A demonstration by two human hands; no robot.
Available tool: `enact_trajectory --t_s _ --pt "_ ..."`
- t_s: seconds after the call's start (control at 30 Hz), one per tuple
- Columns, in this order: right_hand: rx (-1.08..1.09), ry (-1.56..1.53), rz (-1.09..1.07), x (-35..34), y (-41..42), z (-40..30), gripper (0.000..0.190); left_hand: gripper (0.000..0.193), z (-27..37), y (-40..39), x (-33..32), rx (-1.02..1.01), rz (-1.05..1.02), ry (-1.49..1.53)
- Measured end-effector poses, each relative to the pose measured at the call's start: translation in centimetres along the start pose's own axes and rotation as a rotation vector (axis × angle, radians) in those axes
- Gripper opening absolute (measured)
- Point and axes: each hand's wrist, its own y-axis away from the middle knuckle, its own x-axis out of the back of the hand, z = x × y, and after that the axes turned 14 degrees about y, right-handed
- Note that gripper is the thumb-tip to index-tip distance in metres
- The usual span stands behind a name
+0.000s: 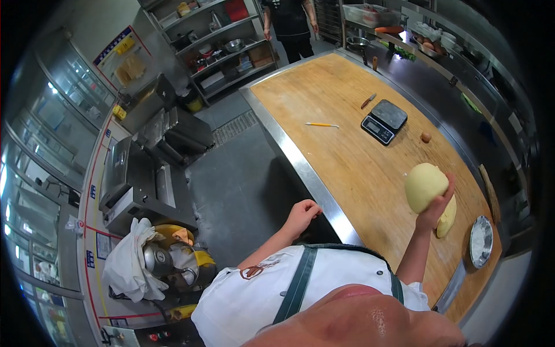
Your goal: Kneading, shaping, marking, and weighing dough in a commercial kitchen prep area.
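Observation:
My right hand (437, 208) holds up a smooth, round ball of pale yellow dough (426, 186) above the wooden worktop (321, 91). Partly hidden behind that hand, a second piece of yellow dough (446, 219) lies on the wood. A metal bowl of white powder (481, 242) stands to its right. My left hand (305, 214) is near the table's steel edge, fingers curled; whether anything is between them cannot be made out. Farther up the worktop are a digital scale (384, 121), a brown egg (426, 137), a small knife (368, 101) and a yellow, pen-like tool (321, 125).
A wooden stick (490, 193) lies along the right edge, and a flat metal blade (451, 286) near the front. Another person (292, 26) stands beyond the far end. Steel shelves (217, 26) hold bowls. A stand mixer (158, 260) is at the lower left.

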Motion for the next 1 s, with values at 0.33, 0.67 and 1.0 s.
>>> enact_trajectory --t_s 0.33,0.67,1.0 --pt "-0.586 1.084 -0.85 -1.1 10.2 3.3 0.028 0.015 -0.9 0.8 -0.6 -0.062 0.014 0.009" --pt "-0.321 1.231 -1.317 -0.9 11.6 4.6 0.036 0.015 -0.3 1.1 -0.1 -0.02 -0.028 -0.029" --pt "-0.399 1.221 -1.178 1.1 10.4 5.2 0.038 0.014 -1.0 1.5 -1.0 0.06 -0.016 -0.005"
